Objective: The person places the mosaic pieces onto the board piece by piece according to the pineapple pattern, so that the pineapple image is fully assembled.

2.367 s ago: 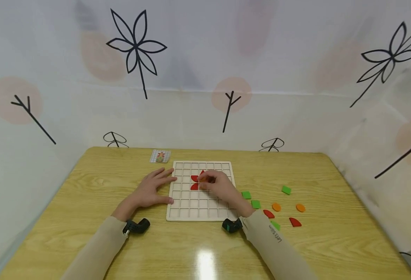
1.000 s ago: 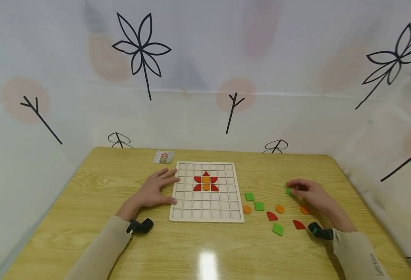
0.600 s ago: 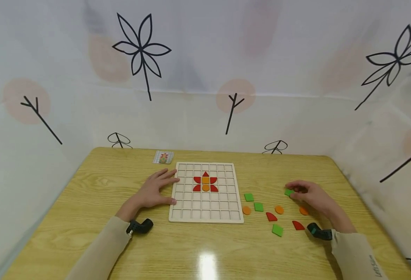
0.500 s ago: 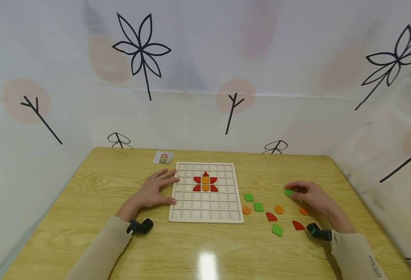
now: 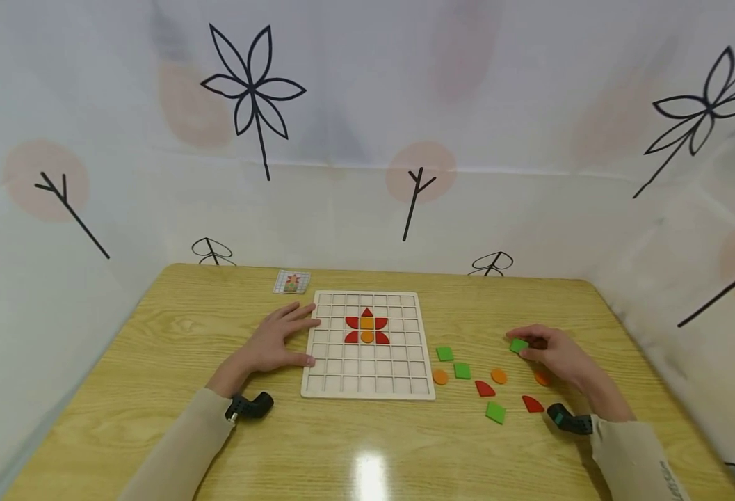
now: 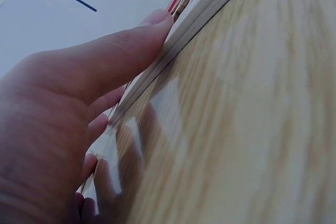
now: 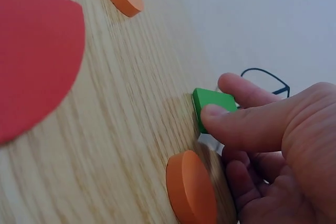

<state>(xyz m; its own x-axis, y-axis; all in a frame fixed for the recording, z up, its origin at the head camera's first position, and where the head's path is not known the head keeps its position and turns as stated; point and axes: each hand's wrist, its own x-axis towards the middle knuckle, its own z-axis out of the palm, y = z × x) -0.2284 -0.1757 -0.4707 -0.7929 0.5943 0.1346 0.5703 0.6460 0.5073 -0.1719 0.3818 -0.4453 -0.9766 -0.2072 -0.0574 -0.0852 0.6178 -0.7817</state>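
My right hand (image 5: 551, 355) pinches a green square tile (image 7: 212, 103) between thumb and fingers at the right of the table. In the right wrist view an orange disc (image 7: 191, 190) lies just below that thumb. On the left, my left hand (image 5: 273, 341) rests with spread fingers along the near-left edge of a pale wooden grid board (image 5: 336, 383); its thumb (image 6: 142, 40) touches the rim in the left wrist view. Set in the grid are an orange square (image 5: 367, 323), an orange disc (image 5: 367, 337), a red triangle (image 5: 367, 312) and several red quarter-circles, forming a flower shape.
Right of the board lie several loose pieces: green squares (image 5: 462, 371), orange discs (image 5: 498, 376) and red quarter-circles (image 5: 532, 403). A small pattern card (image 5: 292, 282) sits behind the board's left corner. A patterned cloth (image 5: 323, 209) hangs beyond the table's back edge.
My right hand has gone from the board to the loose pieces at the right and now pinches a green square tile, tilting it slightly up. My left hand has stayed at the board's edge.
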